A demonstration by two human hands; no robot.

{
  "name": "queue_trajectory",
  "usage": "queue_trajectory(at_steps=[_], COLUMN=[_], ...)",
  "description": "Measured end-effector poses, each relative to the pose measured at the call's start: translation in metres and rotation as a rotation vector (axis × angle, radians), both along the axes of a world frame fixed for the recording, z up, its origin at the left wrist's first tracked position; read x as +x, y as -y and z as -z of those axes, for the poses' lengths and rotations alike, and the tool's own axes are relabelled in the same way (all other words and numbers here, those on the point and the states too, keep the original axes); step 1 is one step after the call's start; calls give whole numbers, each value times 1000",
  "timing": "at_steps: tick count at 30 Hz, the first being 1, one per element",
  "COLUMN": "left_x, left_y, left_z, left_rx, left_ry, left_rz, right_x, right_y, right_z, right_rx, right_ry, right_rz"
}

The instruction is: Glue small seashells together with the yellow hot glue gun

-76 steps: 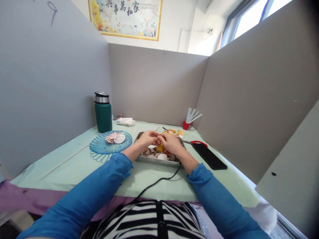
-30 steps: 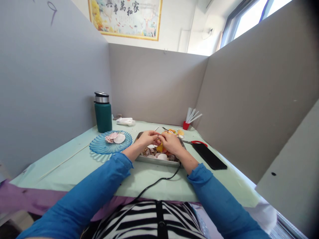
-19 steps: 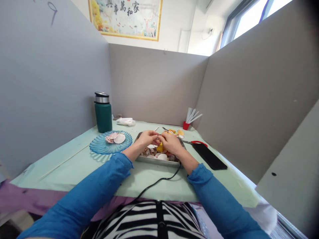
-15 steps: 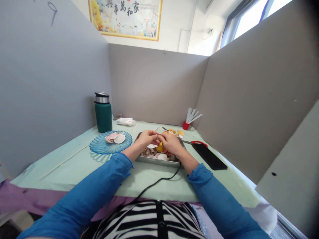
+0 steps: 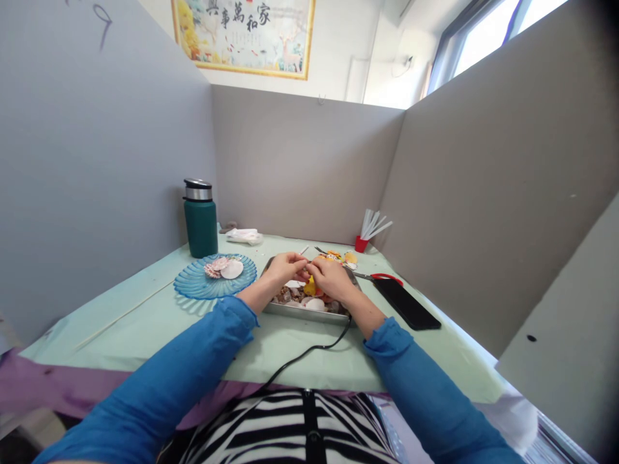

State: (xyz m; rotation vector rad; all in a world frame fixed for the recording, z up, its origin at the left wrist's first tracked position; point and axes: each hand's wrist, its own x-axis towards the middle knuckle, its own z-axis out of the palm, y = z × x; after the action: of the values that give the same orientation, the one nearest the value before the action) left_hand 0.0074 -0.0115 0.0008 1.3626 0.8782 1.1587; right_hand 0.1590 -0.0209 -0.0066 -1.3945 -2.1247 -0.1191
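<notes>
Over a metal tray my left hand and my right hand meet, fingertips pinched together. Whatever they hold between them is too small and too hidden to name. Brown and white shell-like pieces lie in the tray below, along with a yellow piece just under my right fingers. A white shell rests near the tray's front wall. The far part of the tray is covered by my hands.
Left stand a blue glass plate with shells and a green bottle. To the right lie red-handled scissors and a black phone. Behind is a red cup of white sticks. A black cord runs from the tray towards me.
</notes>
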Motion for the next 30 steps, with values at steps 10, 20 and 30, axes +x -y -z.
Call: queue_trajectory(at_steps=[10, 20, 30], left_x=[2, 2, 1], left_y=[1, 2, 3], left_z=[-2, -4, -4], left_rx=[-19, -48, -46], left_ry=[-26, -49, -55], left_rz=[-1, -29, -41], right_x=[1, 0, 0], right_y=[2, 2, 3], right_z=[0, 0, -1], right_rx=[1, -15, -13], right_ry=[-33, -9, 11], right_rz=[-14, -41, -41])
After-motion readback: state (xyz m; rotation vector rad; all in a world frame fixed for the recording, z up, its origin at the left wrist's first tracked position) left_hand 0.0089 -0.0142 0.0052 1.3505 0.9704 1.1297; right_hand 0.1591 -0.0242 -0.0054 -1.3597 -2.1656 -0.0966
